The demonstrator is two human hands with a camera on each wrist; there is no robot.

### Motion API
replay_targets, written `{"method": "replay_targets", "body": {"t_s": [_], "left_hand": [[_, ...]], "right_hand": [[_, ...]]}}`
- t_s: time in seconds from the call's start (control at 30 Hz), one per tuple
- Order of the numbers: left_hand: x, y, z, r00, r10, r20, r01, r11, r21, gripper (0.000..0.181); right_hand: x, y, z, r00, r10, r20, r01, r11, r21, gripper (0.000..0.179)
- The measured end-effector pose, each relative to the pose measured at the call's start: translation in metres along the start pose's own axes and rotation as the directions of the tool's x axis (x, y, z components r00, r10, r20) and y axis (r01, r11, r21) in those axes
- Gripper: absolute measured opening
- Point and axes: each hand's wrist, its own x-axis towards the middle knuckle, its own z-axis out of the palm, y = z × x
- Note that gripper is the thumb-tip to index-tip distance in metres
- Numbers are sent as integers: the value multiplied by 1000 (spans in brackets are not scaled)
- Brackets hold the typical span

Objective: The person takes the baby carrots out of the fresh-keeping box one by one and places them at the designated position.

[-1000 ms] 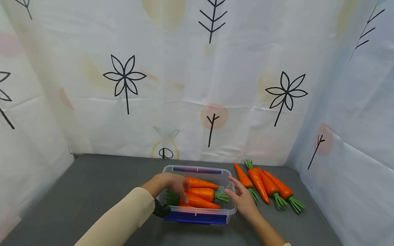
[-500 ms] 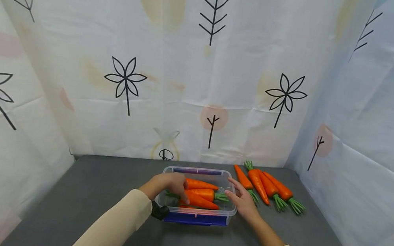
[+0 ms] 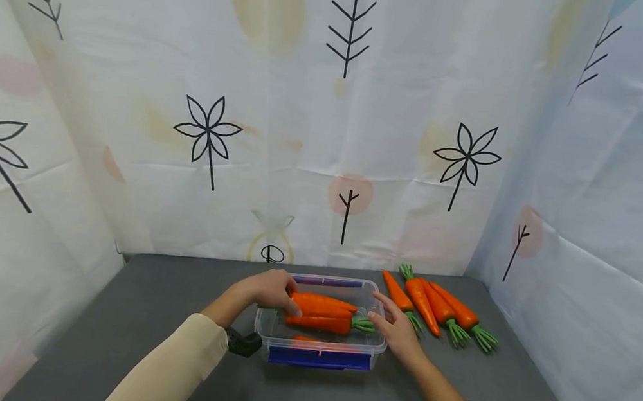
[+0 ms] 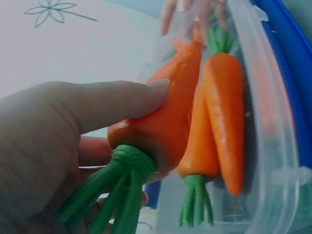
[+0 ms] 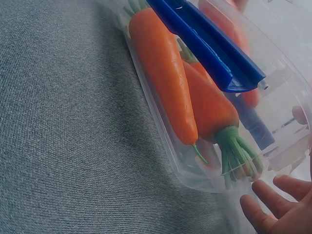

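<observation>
My left hand (image 3: 268, 289) is over the left side of a clear plastic box (image 3: 319, 346). In the left wrist view it grips an orange carrot (image 4: 170, 114) by the thick end, thumb on top, with the green stalks hanging below the palm. The carrot's tip points toward the box's right end. Beneath it, other carrots (image 4: 228, 105) lie lengthwise in the box, their tips and stalks facing opposite ways. At the box's right wall is my right hand (image 3: 398, 336), fingers spread loosely and fingertips right at the rim; it holds nothing.
Several more carrots (image 3: 423, 304) with green tops lie on the grey tabletop (image 3: 182, 316), behind and right of the box. A blue latch (image 3: 319, 358) runs along the box's front wall. Patterned white cloth (image 3: 282, 126) encloses the back and sides.
My left hand has risen and moved left and back with the carrot it grips, exposing more of the box's front part. My right hand stays at the box's right wall.
</observation>
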Motion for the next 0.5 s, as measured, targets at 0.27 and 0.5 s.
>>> {"method": "replay_targets", "body": {"t_s": [0.27, 0.5], "left_hand": [[-13, -15, -19, 995, 36, -89, -47, 992, -121, 32], [-21, -40, -27, 974, -18, -225, -40, 968, -249, 45]], "right_hand": [[2, 0, 2, 998, 55, -17, -54, 998, 20, 51], [1, 0, 3, 998, 43, -37, -43, 999, 17, 50]]}}
